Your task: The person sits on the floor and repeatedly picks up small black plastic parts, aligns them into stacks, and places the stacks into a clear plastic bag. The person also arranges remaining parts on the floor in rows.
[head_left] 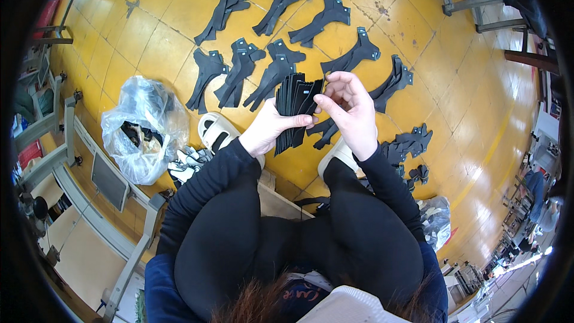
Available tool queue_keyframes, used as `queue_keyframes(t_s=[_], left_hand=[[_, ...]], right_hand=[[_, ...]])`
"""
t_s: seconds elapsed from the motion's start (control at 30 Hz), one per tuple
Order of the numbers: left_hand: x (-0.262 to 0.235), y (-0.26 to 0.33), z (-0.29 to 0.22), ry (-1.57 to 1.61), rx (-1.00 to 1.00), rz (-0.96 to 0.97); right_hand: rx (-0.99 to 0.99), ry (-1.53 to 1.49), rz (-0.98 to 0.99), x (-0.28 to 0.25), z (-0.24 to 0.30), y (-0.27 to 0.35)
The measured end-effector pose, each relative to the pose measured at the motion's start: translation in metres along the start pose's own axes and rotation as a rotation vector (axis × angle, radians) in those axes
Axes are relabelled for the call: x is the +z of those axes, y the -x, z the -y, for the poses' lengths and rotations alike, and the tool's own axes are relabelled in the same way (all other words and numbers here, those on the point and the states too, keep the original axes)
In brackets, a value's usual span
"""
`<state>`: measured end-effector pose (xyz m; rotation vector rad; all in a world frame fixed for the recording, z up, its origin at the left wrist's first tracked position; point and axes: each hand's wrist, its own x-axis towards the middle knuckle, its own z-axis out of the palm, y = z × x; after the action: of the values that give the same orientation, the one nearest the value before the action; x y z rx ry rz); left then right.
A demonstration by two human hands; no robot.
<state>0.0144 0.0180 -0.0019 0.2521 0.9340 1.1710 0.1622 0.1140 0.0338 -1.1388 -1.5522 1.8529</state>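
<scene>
My left hand (268,127) is closed around a fanned stack of black fabric pieces (292,107), its thumb lying across the lower part. Several layered edges show, and a small pale label sits on the front piece. At the stack's right side is my right hand (353,112), its thumb and index finger pinching the upper edge of a piece. The fingertips partly hide that edge. Beyond my hands, similar dark fabric bundles (240,72) lie spread in rows on the yellow tiled floor (173,0), many with small light labels.
A clear plastic bag (143,161) with dark contents stands at my left, near a metal frame (113,182). Black-and-white cloth (188,164) lies beside my light sandal (218,131). More dark bundles (409,143) and another plastic bag (435,221) are at the right. Metal legs (472,3) stand far right.
</scene>
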Motion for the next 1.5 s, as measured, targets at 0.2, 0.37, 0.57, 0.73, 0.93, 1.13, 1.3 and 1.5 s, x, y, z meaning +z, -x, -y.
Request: queue_keyframes(t_s=[0.2,0.37,0.57,0.73,0.93,1.13,1.3,1.5], left_hand=[[0.002,-0.001,0.003,0.102,-0.069,-0.029],[0.007,0.002,-0.008,0.236,-0.089,-0.171],[0.002,0.002,-0.011,0.27,-0.121,-0.149],[0.001,0.001,-0.013,0.375,-0.154,-0.147],[-0.002,0.001,-0.012,0.308,-0.121,-0.127],[0.004,0.002,-0.005,0.21,-0.023,-0.206],[0.0,0.0,0.001,0.155,-0.01,-0.192],[-0.001,0.0,0.006,0.097,-0.005,-0.224]], right_hand=[[0.036,-0.147,-0.044,-0.004,-0.01,0.0],[0.084,-0.271,-0.033,-0.012,-0.011,0.002],[0.157,-0.351,-0.008,-0.012,-0.011,0.005],[0.176,-0.349,-0.001,-0.016,-0.013,0.006],[0.182,-0.332,0.052,-0.016,-0.012,0.008],[0.202,-0.321,0.071,-0.013,-0.011,0.009],[0.22,-0.322,0.061,-0.015,-0.013,0.009],[0.242,-0.341,0.072,-0.013,-0.014,0.008]])
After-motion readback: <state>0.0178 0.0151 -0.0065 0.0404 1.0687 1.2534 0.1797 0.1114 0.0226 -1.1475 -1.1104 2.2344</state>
